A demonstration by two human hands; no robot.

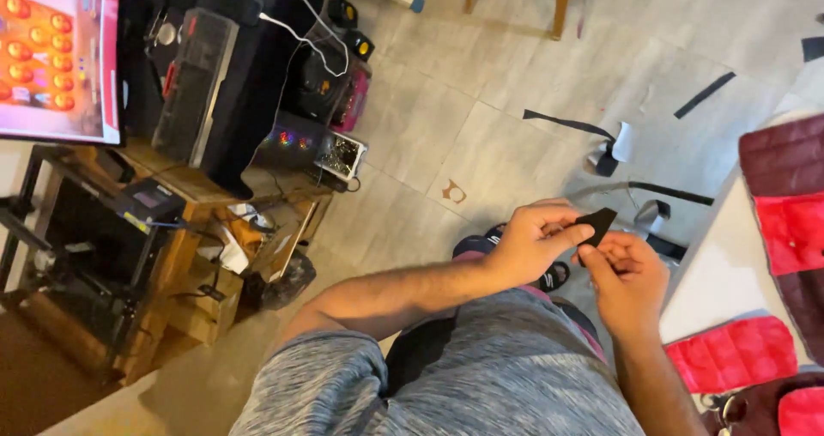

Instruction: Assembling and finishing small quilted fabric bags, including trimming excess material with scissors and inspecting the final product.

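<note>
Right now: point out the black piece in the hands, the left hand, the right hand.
black piece (598, 222), head view, its middle.
left hand (536, 240), head view, back of hand.
right hand (629, 275), head view, back of hand.

- A bright screen (56, 54) with orange discs stood at the upper left.
- A wooden bench (184, 191) carried a black case (202, 84) and a small box with coloured lights (296, 140).
- A white cable (296, 28) ran over the black gear.
- Black strips (571, 124) and paper scraps (620, 142) lay scattered on the pale tiled floor (429, 127).
- Red and maroon quilted fabric (790, 221) lay at the right edge.
- Wooden chair legs (562, 7) stood at the top.
</note>
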